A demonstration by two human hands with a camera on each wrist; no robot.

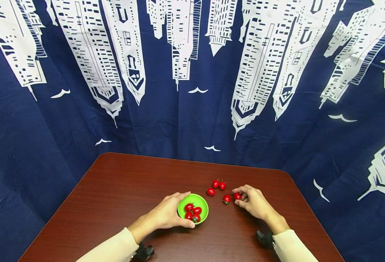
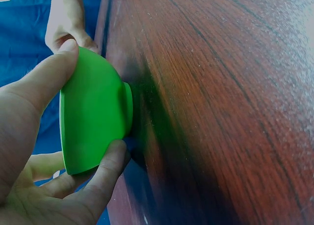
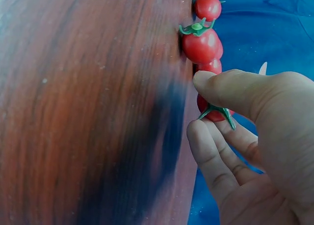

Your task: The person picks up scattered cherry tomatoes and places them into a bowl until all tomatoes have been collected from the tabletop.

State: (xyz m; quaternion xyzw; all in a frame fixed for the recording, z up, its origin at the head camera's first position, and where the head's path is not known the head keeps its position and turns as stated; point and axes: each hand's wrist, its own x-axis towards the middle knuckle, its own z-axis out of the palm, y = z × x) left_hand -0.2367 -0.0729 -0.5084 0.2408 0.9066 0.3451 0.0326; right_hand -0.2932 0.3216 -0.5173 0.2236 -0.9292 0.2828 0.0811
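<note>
A small green bowl (image 1: 206, 214) holds several red cherry tomatoes (image 1: 197, 210) with green stems. My left hand (image 1: 168, 211) grips it from the left, thumb on the near side and fingers around the far side. The left wrist view shows the bowl (image 2: 93, 112) side-on between thumb and fingers, its contents hidden. To the right, my right hand (image 1: 255, 202) has thumb and fingertips curled around one cherry tomato (image 1: 237, 196) low over the table. In the right wrist view its green stem end faces the camera, and the thumb covers part of that tomato (image 3: 211, 112).
Just left of the right hand lies a loose cherry tomato (image 1: 226, 199). Three others sit farther back, including one (image 1: 210, 191) nearer the bowl. The brown wooden table (image 1: 130, 182) ends at a blue curtain (image 1: 185, 123) with white building prints.
</note>
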